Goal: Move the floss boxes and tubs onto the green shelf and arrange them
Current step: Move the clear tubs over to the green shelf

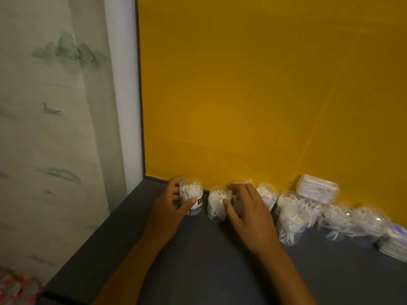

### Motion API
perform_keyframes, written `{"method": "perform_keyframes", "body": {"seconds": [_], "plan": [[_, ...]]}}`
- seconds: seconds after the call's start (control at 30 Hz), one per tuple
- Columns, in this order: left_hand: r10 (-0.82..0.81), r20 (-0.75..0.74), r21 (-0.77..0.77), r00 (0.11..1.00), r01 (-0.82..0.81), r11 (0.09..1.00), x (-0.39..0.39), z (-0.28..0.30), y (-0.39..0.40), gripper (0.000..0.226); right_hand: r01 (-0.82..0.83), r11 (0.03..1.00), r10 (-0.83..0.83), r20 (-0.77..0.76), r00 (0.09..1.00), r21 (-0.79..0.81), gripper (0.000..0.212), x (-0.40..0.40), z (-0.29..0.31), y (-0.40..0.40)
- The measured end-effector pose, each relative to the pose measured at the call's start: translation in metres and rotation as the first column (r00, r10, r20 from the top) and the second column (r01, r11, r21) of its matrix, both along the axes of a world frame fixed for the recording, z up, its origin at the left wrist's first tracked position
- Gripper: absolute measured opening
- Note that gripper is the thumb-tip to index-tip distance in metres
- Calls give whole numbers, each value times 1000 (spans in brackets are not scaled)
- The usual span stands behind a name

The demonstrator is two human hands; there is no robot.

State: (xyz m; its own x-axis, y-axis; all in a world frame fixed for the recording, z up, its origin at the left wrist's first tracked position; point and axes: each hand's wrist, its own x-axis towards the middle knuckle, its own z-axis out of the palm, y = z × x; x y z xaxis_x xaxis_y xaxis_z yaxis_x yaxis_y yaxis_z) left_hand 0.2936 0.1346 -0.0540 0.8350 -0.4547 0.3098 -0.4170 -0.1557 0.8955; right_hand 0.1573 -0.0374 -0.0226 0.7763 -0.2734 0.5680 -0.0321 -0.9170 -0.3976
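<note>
One view only, from a camera worn on the person's head. It looks forward and down at the back left corner of the dark shelf top [211, 271], where the yellow back panel [264, 84] stands upright and fills most of the frame. The camera sits close over the shelf top, forearms entering from the bottom edge. Left of the yellow back panel runs a printed curtain [50, 128]. Wide-angle bending curves the panel's left edge
</note>
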Motion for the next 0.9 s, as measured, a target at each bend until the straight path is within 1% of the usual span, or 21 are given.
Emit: {"method": "perform_keyframes", "body": {"seconds": [0.07,0.17,0.33,0.43,0.57,0.7,0.77,0.9], "plan": [[-17,-52,-139,999,10,990,-1,4,3,54,-2,1000,2,-1,1000,4,27,1,-2,0],[-104,-177,-335,979,39,941,-6,15,7,40,1,1000,-1,-24,1000,6,31,0,-5,-1],[-185,-325,-456,928,18,890,-9,19,12,36,-24,1000,24,-70,997,6,40,-2,-9,4],[-200,-385,-490,901,-16,872,-6,19,13,37,-37,999,39,-69,997,25,39,-1,-11,7],[-175,-356,-478,918,-19,878,-6,16,14,42,-33,994,40,-71,997,105,38,1,-14,9],[-165,-332,-466,929,-10,885,-7,16,13,43,-40,985,53,-74,996,169,46,0,-13,12],[-163,-328,-464,930,-8,886,-8,16,12,42,-51,979,64,-62,996,196,45,0,-13,12],[-156,-313,-454,937,-3,891,-12,19,11,42,-83,950,90,-9,996,300,42,-2,-12,11]]}}
